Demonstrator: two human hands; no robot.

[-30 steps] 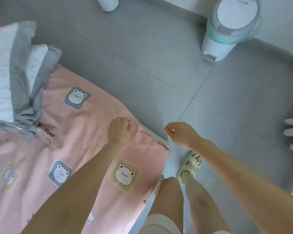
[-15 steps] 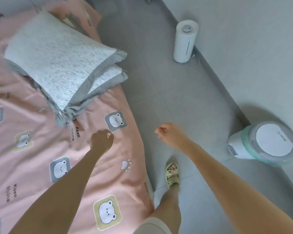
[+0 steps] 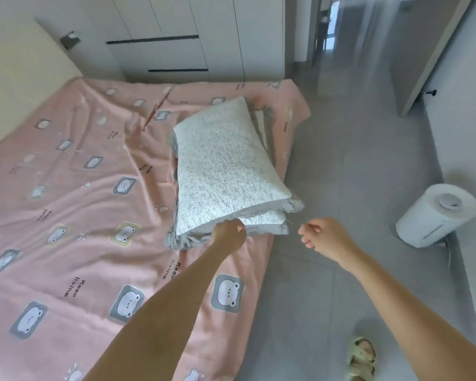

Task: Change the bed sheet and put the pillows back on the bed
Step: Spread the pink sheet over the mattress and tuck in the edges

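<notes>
Two stacked speckled grey-white pillows (image 3: 226, 166) lay lengthwise up the frame's centre, near end at the curled left hand (image 3: 228, 233), its grip unclear; the right hand (image 3: 324, 239) hung slack, empty.

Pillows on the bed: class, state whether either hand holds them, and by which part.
The right hand holds nothing. The left hand is curled at the near edge of the pillows, but a grip on that edge cannot be confirmed.
</notes>
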